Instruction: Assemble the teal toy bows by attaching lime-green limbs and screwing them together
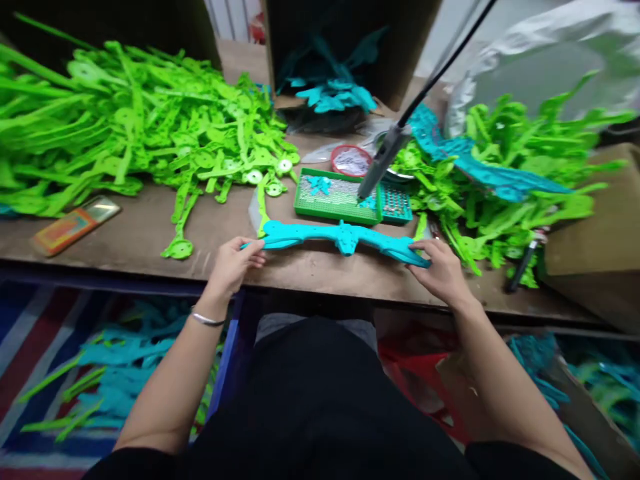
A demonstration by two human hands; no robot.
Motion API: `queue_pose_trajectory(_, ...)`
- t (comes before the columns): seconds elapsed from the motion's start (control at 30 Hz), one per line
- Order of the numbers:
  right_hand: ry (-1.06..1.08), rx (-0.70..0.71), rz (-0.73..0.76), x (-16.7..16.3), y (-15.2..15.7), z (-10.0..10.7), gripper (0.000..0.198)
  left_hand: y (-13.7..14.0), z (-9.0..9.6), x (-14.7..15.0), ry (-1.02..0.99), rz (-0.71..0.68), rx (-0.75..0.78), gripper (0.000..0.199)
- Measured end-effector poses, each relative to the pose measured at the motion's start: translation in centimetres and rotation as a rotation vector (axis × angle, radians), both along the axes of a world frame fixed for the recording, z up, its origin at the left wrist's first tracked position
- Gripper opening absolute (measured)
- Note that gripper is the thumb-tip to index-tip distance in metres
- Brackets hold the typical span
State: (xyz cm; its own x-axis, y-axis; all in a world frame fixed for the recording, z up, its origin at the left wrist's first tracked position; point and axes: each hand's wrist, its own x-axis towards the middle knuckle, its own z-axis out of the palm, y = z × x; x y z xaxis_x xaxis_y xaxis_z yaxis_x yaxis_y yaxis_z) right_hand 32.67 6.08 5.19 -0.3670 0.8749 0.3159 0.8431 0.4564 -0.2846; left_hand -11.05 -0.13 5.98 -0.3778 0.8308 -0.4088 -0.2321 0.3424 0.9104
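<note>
A long turquoise plastic part [320, 232], shaped like a pair of spread wings with a knob in its middle, is held level over the front of the bench. My left hand [236, 263] pinches its left tip between thumb and fingers. At the other end my right hand [440, 267] grips the right tip. Behind the left end, a lime-green plastic arm [261, 210] stands close to or against the turquoise part; whether they are joined I cannot tell. Just beyond lies a green tray [320, 213] with small metal pieces and little turquoise parts.
A screwdriver-like tool [383, 163] hangs on a cable above the tray. Heaps of lime-green parts [165, 127] cover the left and right of the bench [300, 277]. A red bowl [336, 160] holds small pieces. Cardboard boxes [595, 233] flank the workspace; a blue bin sits below left.
</note>
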Motion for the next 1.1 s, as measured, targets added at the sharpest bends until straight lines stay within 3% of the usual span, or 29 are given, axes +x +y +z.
queue_pose_trajectory(0.13, -0.087, -0.006, 0.006, -0.7, -0.4, -1.6, 0.039, -1.0, -2.1, 0.3, -0.109, 0.038, -0.041, 0.017)
queue_pose_trajectory(0.27, -0.088, -0.009, 0.054, -4.8, -0.8, 0.5, 0.034, -1.4, -3.0, 0.1, -0.243, 0.075, -0.023, 0.017)
queue_pose_trajectory(0.33, 0.079, -0.038, 0.035, -7.9, -0.3, 1.5, 0.042, -1.7, -3.1, 0.1, -0.273, 0.083, -0.008, 0.018)
queue_pose_trajectory(0.43, 0.470, -0.149, 0.000, -12.8, 2.3, 1.9, 0.083, -1.9, -3.2, 0.1, -0.269, 0.092, -0.008, 0.019)
queue_pose_trajectory(0.5, 0.654, -0.214, 0.058, -15.8, 5.2, 1.6, 0.100, -2.0, -3.3, 0.1, -0.269, 0.098, -0.012, 0.020)
queue_pose_trajectory(0.57, 0.736, -0.296, 0.161, -18.7, 7.8, 1.5, 0.091, -2.1, -3.4, 0.1, -0.280, 0.098, -0.005, 0.025)
queue_pose_trajectory(0.67, 0.811, -0.350, 0.165, -22.5, 9.4, 2.4, 0.056, -2.2, -3.6, 0.1, -0.315, 0.098, 0.000, 0.028)
queue_pose_trajectory(0.77, 0.930, -0.384, 0.234, -25.8, 7.3, 4.4, 0.039, -2.2, -3.8, 0.0, -0.358, 0.101, -0.011, 0.027)
queue_pose_trajectory(0.9, 1.038, -0.578, 0.507, -29.1, 3.1, 6.3, 0.026, -2.1, -4.1, -0.1, -0.386, 0.091, -0.003, 0.030)
queue_pose_trajectory(1.0, 1.101, -0.651, 0.589, -31.0, 1.4, 5.3, 0.025, -2.0, -4.2, -0.2, -0.404, 0.101, 0.008, 0.030)
queue_pose_trajectory(1.1, 1.132, -0.595, 0.525, -32.1, 0.7, 3.2, 0.026, -2.0, -4.2, -0.1, -0.432, 0.115, 0.018, 0.029)
